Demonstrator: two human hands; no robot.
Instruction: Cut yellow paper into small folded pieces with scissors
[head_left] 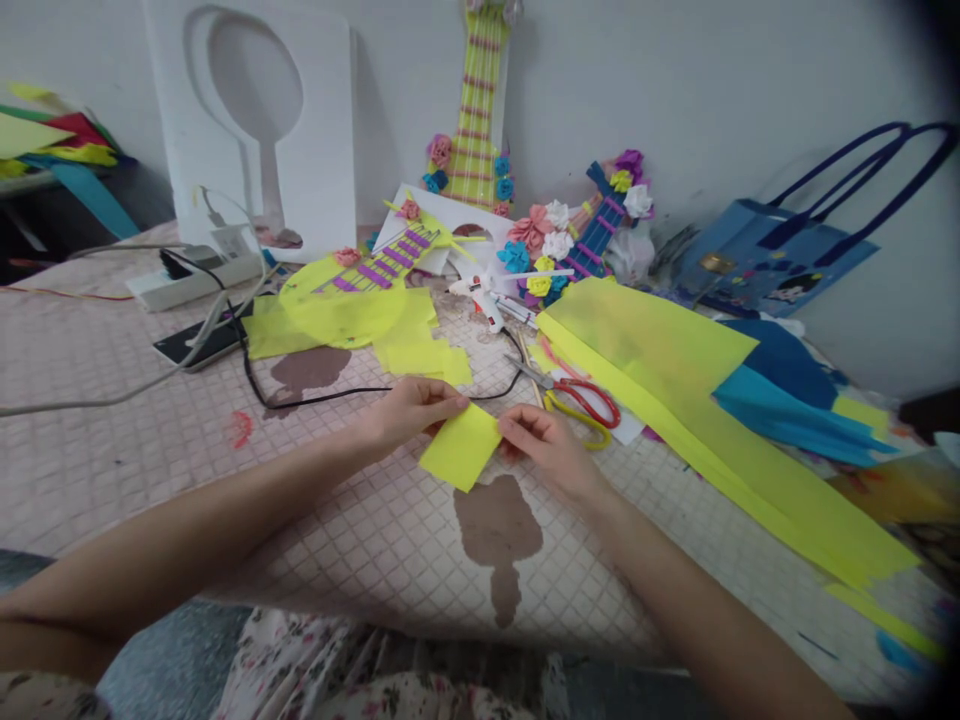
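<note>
A small yellow paper rectangle [460, 447] is held up between both hands, just above the quilted tablecloth. My left hand [420, 408] pinches its upper left corner, thumb and fingers together. At the upper right corner, my right hand [544, 440] grips it the same way. Beyond my right hand lie scissors [581, 392] with red and yellow handles, their blades pointing left. Yellow paper pieces [405, 340] lie past my left hand, by a yellow paper guitar [345, 290] with purple strips. The undersides of both hands are hidden.
A glue gun [480, 298] rests mid-table, its black cord [330, 397] running left near a phone [199, 340] and power strip [187, 275]. Large yellow sheets [675, 390] and blue paper [795, 410] spread rightward. A blue bag [772, 250] and flowered paper guitars [480, 110] stand against the wall.
</note>
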